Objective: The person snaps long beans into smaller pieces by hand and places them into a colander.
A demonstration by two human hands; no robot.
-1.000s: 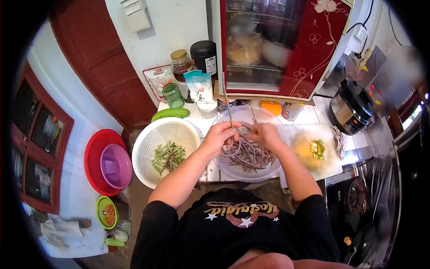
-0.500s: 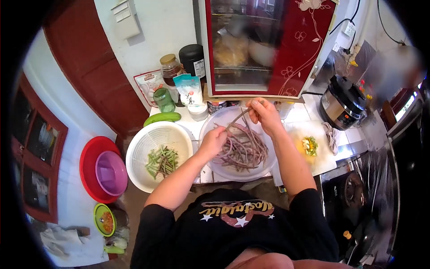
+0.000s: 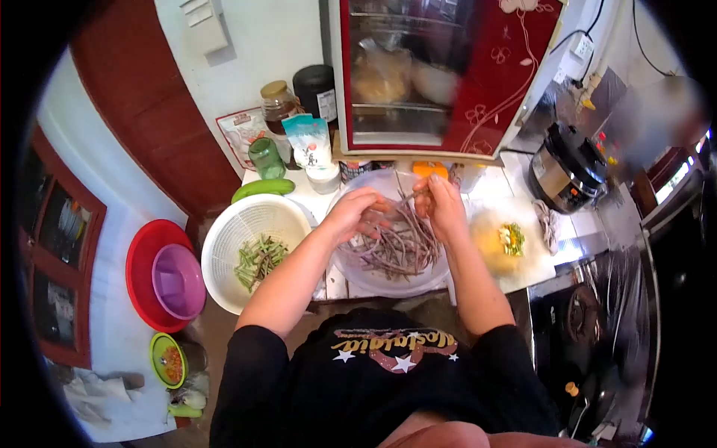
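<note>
Purple long beans [image 3: 399, 250] lie tangled in a pale, translucent basin [image 3: 377, 288] on the tiled counter. Over the basin's far right part, my right hand [image 3: 444, 210] is closed, pinching the end of a long bean [image 3: 407, 198]. My left hand [image 3: 360, 215] hovers above the basin's left side with its fingers apart; nothing shows clearly between them. To the left stands a white colander [image 3: 216, 250] holding short green and brownish bean pieces [image 3: 260, 260].
A green gourd [image 3: 263, 190], a green glass jar [image 3: 267, 163] and a teal-and-white packet [image 3: 308, 140] stand behind the colander. Right of the basin is a cutting board [image 3: 489, 224] with chopped food. Farther right are a pressure cooker [image 3: 567, 168] and a stove [image 3: 556, 321]. A red cabinet [image 3: 497, 89] stands behind.
My left hand has let go of the bean and its fingers have spread. My right hand has come slightly lower with the bean. The whole view has shifted a little.
</note>
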